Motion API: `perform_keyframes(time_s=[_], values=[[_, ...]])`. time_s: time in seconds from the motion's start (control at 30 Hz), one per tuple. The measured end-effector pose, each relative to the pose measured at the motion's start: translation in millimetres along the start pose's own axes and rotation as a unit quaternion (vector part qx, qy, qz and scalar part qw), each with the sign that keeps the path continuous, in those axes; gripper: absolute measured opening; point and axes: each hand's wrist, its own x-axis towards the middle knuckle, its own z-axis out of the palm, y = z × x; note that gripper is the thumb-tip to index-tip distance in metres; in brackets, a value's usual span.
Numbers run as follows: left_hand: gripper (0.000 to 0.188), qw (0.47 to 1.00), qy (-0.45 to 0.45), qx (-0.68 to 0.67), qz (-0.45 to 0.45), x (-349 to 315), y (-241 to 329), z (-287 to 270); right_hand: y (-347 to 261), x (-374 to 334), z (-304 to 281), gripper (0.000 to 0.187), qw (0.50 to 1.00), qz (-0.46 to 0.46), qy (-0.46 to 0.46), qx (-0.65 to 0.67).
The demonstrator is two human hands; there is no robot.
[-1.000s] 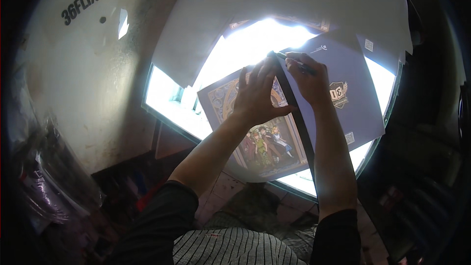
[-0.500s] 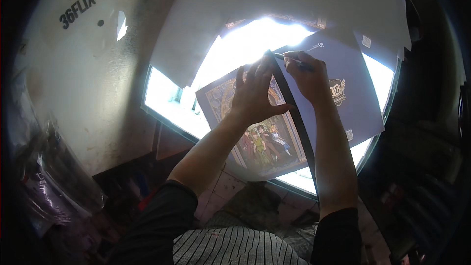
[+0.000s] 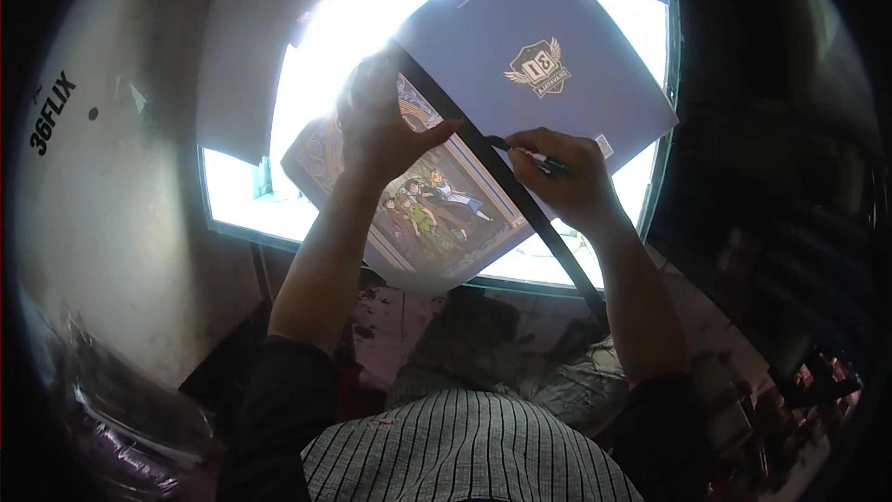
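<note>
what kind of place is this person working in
Probably a print workshop: a brightly lit table, a dark straightedge on a printed blue sheet, and a slim tool in the right hand.

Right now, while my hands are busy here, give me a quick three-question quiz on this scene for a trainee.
1. Which hand holds the pen-like tool?
2. True or false: the left hand covers the winged emblem.
3. Fill in: the long straight strip running between the hands is coloured ___.

Key: 1. The right hand. 2. False. 3. Black.
</note>
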Motion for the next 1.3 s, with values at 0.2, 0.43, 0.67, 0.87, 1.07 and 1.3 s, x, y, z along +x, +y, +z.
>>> perform_keyframes(time_s=[0.2,0.43,0.67,0.87,1.07,1.3], values=[[0.114,1.000,0.005,0.012,0.012,-3.7,-0.7,4.0,0.5,-44.6,-9.6,0.017,1.000,0.014,0.004,0.007],[0.112,1.000,0.009,0.027,0.012,-4.6,-1.6,-1.5,-3.0,-131.3,-32.4,0.013,0.978,-0.007,-0.005,-0.208],[0.112,0.999,0.031,0.006,0.032,-0.4,2.8,1.5,-14.0,-210.5,-39.5,0.016,0.968,0.060,0.098,-0.224],[0.110,1.000,0.006,0.010,0.023,-3.3,1.2,-3.8,-35.3,-230.2,-8.0,0.042,0.878,0.232,0.066,-0.412],[0.104,1.000,0.000,0.004,0.008,-2.6,11.1,-9.0,0.3,-260.6,-0.1,0.039,0.904,0.202,0.021,-0.375],[0.104,1.000,-0.015,-0.003,-0.006,-2.9,6.6,-9.2,-11.3,-256.9,4.2,0.036,0.911,0.171,0.042,-0.372]])
